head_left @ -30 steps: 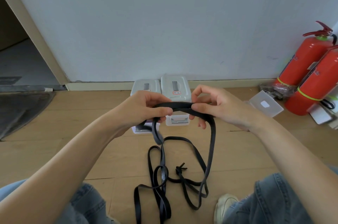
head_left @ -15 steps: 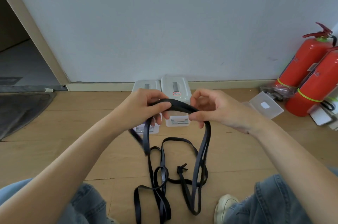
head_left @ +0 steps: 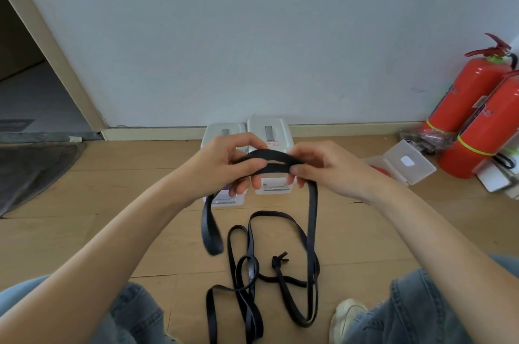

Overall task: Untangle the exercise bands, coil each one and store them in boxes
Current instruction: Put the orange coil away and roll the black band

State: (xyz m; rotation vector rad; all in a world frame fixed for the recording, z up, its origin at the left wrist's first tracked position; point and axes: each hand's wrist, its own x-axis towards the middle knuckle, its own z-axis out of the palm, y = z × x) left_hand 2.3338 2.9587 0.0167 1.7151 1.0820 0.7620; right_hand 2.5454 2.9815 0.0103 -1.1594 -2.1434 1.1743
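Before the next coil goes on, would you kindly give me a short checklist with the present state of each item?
1. Left hand grips the black band: ok.
2. Right hand pinches the band's other side: ok.
3. Hanging length free of the tangle on the floor: not ok, it runs down into it.
4. Knot undone: not ok.
5. Storage boxes open to receive a coil: not ok, lids look shut.
6. Number of bands in the tangle: cannot tell.

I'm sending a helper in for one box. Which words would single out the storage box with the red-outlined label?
Start at the white wall and drop to its baseboard, where two clear lidded boxes stand side by side. The labelled box is the right one, behind the right hand; its neighbour shows no red-outlined sticker.
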